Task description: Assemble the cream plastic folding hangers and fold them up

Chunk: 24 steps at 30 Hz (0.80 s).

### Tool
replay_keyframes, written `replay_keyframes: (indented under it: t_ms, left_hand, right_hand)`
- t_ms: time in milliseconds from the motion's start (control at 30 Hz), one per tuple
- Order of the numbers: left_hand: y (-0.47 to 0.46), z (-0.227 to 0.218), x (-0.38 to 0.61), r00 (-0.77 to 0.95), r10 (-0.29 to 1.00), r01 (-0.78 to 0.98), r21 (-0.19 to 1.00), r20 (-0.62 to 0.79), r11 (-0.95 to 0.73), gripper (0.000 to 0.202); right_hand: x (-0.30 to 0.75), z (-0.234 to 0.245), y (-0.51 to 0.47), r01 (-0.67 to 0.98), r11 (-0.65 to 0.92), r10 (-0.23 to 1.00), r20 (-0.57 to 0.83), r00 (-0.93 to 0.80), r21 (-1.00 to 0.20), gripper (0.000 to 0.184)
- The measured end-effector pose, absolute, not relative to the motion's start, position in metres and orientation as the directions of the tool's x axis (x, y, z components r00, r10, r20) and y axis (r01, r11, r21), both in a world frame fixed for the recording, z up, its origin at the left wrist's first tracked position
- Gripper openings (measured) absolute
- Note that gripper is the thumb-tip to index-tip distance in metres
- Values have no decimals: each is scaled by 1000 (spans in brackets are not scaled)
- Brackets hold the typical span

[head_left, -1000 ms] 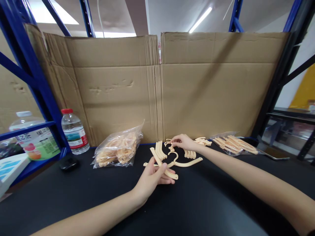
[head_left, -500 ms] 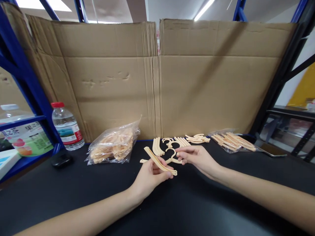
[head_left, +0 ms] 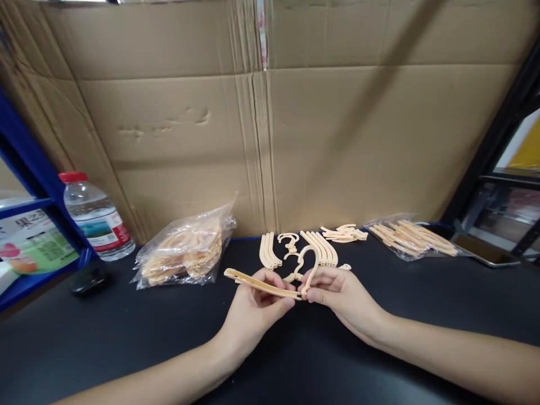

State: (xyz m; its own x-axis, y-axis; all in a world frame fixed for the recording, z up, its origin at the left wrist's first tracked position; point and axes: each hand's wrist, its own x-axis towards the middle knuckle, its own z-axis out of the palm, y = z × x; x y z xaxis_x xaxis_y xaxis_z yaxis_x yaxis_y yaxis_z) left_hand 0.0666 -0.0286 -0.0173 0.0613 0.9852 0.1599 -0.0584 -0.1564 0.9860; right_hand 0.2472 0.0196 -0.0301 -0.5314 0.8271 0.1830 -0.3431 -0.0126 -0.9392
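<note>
My left hand (head_left: pixel 262 304) is closed around a cream plastic hanger arm (head_left: pixel 257 284), a slightly curved strip held almost level. In my right hand (head_left: pixel 337 289) a cream hanger hook (head_left: pixel 312 261) is pinched near its lower end, with the curve standing upright. The arm's right end meets the base of the hook; whether they are joined I cannot tell. Behind my hands, partly covered by them, another hanger lies on the black table. Farther back are a short row of hanger arms (head_left: pixel 268 251), loose hooks (head_left: pixel 289 241) and a longer row of arms (head_left: pixel 323 247).
A clear bag of hanger parts (head_left: pixel 185 250) lies on the left, another bag (head_left: pixel 409 237) on the right beside a phone (head_left: pixel 485 251). Loose pieces (head_left: pixel 345 232) lie at the back. A water bottle (head_left: pixel 99 219) and black object (head_left: pixel 93 279) stand left; cardboard (head_left: pixel 169 140) walls the back.
My right hand has picked up the hook and brought it to the arm's end in my left hand. The arm has turned closer to level. The view has tipped downward.
</note>
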Motion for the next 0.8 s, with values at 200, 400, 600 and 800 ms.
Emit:
replay_keyframes:
  t_ms: [200, 400, 600, 800]
  left_hand:
    - [-31, -16, 67, 37, 975, 85, 971, 219, -221, 24]
    - [-34, -13, 69, 46, 972, 125, 964, 230, -234, 24]
    - [-37, -12, 70, 98, 972, 81, 971, 215, -223, 20]
    - [-39, -13, 72, 117, 974, -15, 981, 194, -194, 22]
  right_hand:
    - [249, -28, 18, -310, 34, 800, 212, -561, -950, 15]
    - [250, -27, 17, -312, 18, 775, 211, -596, -950, 16]
    - [251, -26, 17, -270, 46, 744, 213, -633, -962, 20]
    - [249, -26, 15, -231, 84, 758, 212, -617, -969, 25]
